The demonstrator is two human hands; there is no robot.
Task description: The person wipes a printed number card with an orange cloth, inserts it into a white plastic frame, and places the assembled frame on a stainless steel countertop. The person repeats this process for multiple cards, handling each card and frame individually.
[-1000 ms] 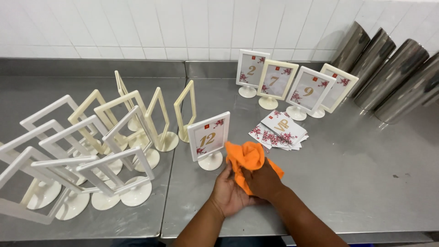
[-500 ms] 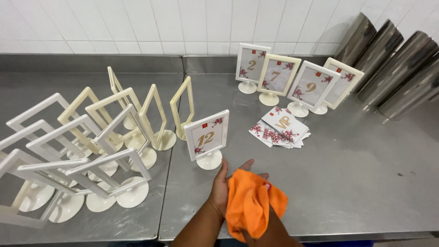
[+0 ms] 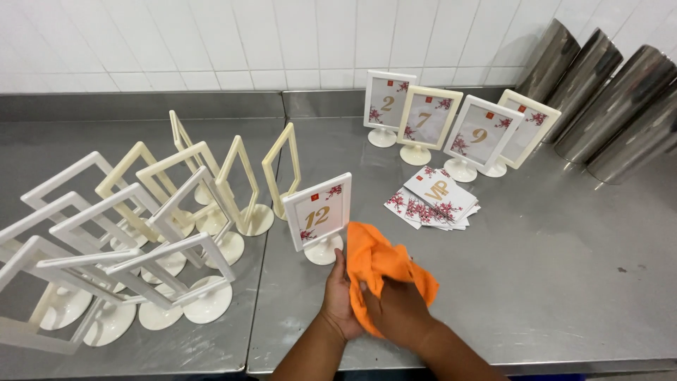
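A: Status, near edge first?

B: Both hands are at the near edge of the steel desk (image 3: pixel 550 282), bunched on the orange cloth (image 3: pixel 381 271). Left hand (image 3: pixel 340 302) has its fingers curled under the cloth's left side, holding it. Right hand (image 3: pixel 403 310) is closed over the near end, gripping it too.

A: Change since half a second ago?

B: The cloth was lower then, draped over the right wrist, with the left hand open. Now it's gathered between both hands and pushed farther out, its top almost at the base of the number stand (image 3: pixel 319 215). A second ago it sat about that far out as well. I read that as the cloth being regripped and brought back to the stand. The stand hasn't moved.

A: Beyond that?

B: Right of the stand is a loose stack of floral cards (image 3: pixel 431 204), flat on the desk. Left is a cluster of empty cream and white frames (image 3: pixel 141 233) on round bases, mostly on the left desk (image 3: pixel 84 141). At the far wall stand four filled stands in a row (image 3: pixel 451 127). At far right are metal cylinders (image 3: pixel 606 92), leaning.

A: Anything you can't confirm?

B: The right fingertips are buried in the cloth. I can't tell whether the cloth touches the stand's base. The nearest left frames are cut off by the picture edge. The fourth far stand is turned, and its face is hard to read. The cylinders run out of view.
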